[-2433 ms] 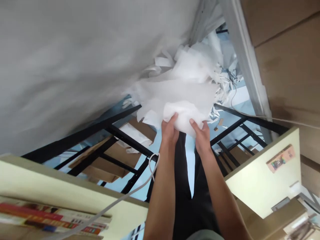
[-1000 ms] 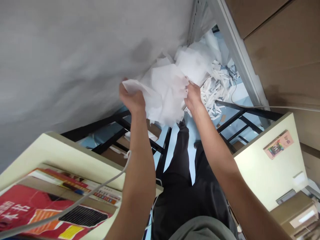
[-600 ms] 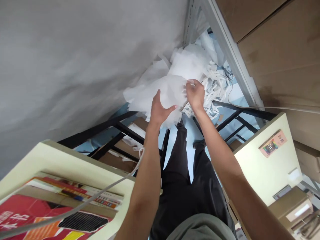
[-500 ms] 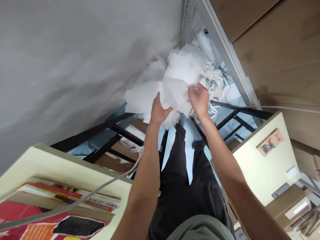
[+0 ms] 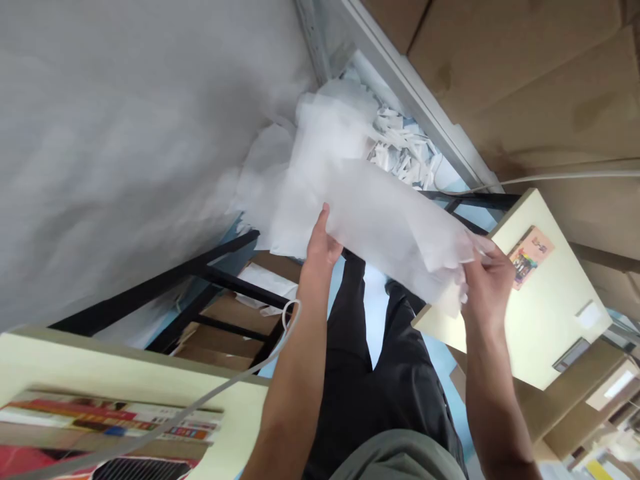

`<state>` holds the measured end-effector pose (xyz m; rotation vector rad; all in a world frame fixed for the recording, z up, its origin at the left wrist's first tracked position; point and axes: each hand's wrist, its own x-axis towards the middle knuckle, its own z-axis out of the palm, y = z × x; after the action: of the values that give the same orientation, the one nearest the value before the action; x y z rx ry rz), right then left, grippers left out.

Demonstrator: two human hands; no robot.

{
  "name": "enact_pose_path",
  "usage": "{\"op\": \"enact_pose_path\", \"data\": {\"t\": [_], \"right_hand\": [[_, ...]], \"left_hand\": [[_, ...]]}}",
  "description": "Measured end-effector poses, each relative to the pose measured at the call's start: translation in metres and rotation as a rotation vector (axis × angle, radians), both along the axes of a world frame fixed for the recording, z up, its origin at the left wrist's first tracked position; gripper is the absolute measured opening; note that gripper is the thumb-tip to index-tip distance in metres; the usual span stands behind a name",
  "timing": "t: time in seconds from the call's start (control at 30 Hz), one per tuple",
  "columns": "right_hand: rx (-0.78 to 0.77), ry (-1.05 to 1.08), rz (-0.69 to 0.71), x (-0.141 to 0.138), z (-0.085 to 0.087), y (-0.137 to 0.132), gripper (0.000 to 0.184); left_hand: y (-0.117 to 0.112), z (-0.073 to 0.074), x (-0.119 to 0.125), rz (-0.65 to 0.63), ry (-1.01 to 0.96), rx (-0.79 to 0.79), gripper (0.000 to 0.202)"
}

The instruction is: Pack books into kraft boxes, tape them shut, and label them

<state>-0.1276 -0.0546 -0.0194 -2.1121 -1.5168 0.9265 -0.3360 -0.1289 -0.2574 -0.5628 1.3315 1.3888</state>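
Thin white translucent paper sheets (image 5: 385, 213) stretch between my two hands. My right hand (image 5: 490, 277) pinches their right end, out over the cream board on the right. Near their left end my left hand (image 5: 321, 241) grips the near edge, thumb on top and fingers mostly hidden. Behind them more loose white sheets (image 5: 325, 133) lie heaped against the grey wall. Farther back, a pile of torn white paper strips (image 5: 407, 153) sits in the corner.
Cream boards on black metal frames stand left (image 5: 135, 363) and right (image 5: 555, 320), with a white cable (image 5: 200, 400) across the left one. Large cardboard boxes (image 5: 540, 87) rise at the right behind a pale metal post (image 5: 415, 87). Flattened cardboard (image 5: 235, 317) lies low at the left.
My right hand has moved right and toward me, drawing the white paper sheets out sideways from the heap. My left hand has shifted slightly nearer. The view has also moved.
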Motion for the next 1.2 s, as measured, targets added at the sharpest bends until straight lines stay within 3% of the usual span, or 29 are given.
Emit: {"op": "enact_pose_path", "data": {"t": [0.07,0.13,0.3,0.43,0.53,0.63,0.8,0.87,1.0,1.2], "right_hand": [[-0.005,-0.082,-0.066,0.038,0.015,-0.014,0.036],[-0.010,-0.121,-0.140,0.082,0.022,-0.028,0.036],[-0.066,-0.115,-0.321,0.191,0.025,-0.066,0.033],[-0.112,-0.133,-0.364,0.272,0.033,-0.098,0.030],[-0.141,-0.127,-0.404,0.337,0.034,-0.121,0.029],[-0.156,-0.126,-0.436,0.402,0.027,-0.142,0.033],[-0.131,-0.111,-0.532,0.485,0.001,-0.168,0.043],[-0.111,-0.122,-0.579,0.505,-0.011,-0.174,0.045],[-0.068,-0.173,-0.577,0.527,-0.027,-0.181,0.050],[-0.060,-0.235,-0.496,0.544,-0.035,-0.185,0.049]], "left_hand": [[0.005,0.021,0.019,-0.001,-0.105,0.029,0.036],[0.009,0.049,0.039,-0.001,-0.086,0.012,0.031],[0.003,0.124,0.097,-0.147,0.160,0.093,0.032],[-0.012,0.158,0.155,-0.299,0.402,0.099,0.039],[-0.026,0.167,0.200,-0.433,0.574,0.126,0.049],[-0.039,0.171,0.243,-0.654,0.755,0.151,0.061],[-0.054,0.179,0.308,-1.100,1.101,0.087,0.052],[-0.055,0.182,0.331,-1.202,1.205,0.014,0.050],[-0.057,0.185,0.363,-1.256,1.427,-0.099,0.053],[-0.067,0.177,0.373,-1.308,1.570,-0.166,0.059]]}}
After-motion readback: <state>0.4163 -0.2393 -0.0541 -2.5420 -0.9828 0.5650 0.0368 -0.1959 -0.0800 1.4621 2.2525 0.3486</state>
